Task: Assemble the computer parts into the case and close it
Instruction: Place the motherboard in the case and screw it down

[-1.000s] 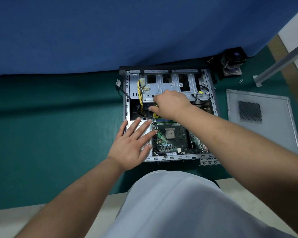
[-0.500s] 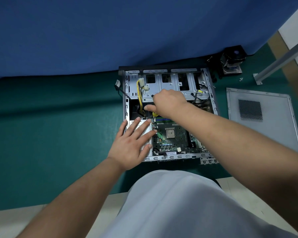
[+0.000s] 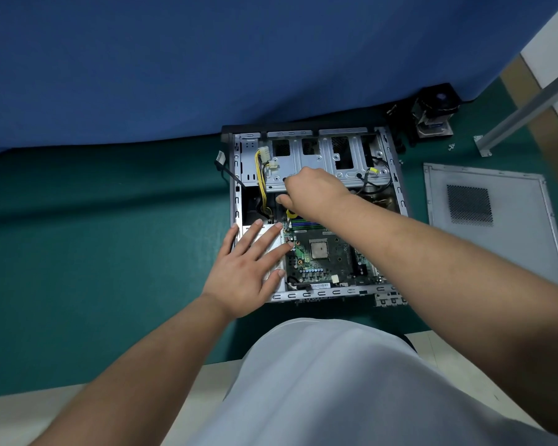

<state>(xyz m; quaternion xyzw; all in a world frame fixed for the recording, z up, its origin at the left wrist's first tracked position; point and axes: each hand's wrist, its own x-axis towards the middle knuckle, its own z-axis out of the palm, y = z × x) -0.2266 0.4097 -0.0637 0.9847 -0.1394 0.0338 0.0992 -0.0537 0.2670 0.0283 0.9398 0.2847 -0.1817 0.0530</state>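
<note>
- The computer case [image 3: 397, 188] lies open on its side on the green mat [image 3: 94, 252], at about twelve o'clock from the person, its far edge against the blue cloth [image 3: 207, 59].
- Inside it the motherboard [image 3: 332, 259] fills the near right part, with the square processor [image 3: 318, 248] at its middle.
- The left hand [image 3: 245, 272] lies flat, fingers straight and spread, pressing on the pale metal box [image 3: 273, 252] in the case's near left corner, at about nine o'clock from the processor.
- The right hand [image 3: 313, 191] is curled over the middle of the case, at twelve o'clock from the processor. It grips a screwdriver [image 3: 290, 217] with a yellow handle, mostly hidden under the hand. The shaft points down toward the board's far left corner, just beside the left fingertips [image 3: 279, 227].
- Yellow and black cables [image 3: 261, 185] run along the case's far left side, at eleven o'clock from the processor.
- The drive bays [image 3: 345, 156] span the far side of the case.
- The side panel [image 3: 493, 220], with a dark mesh vent, lies flat on the mat at three o'clock from the case, apart from it.
- A cooler with a fan [image 3: 434, 111] sits on the mat at one o'clock, near the case's far right corner.
- A few small screws [image 3: 451, 146] lie just beside it, to the right.
</note>
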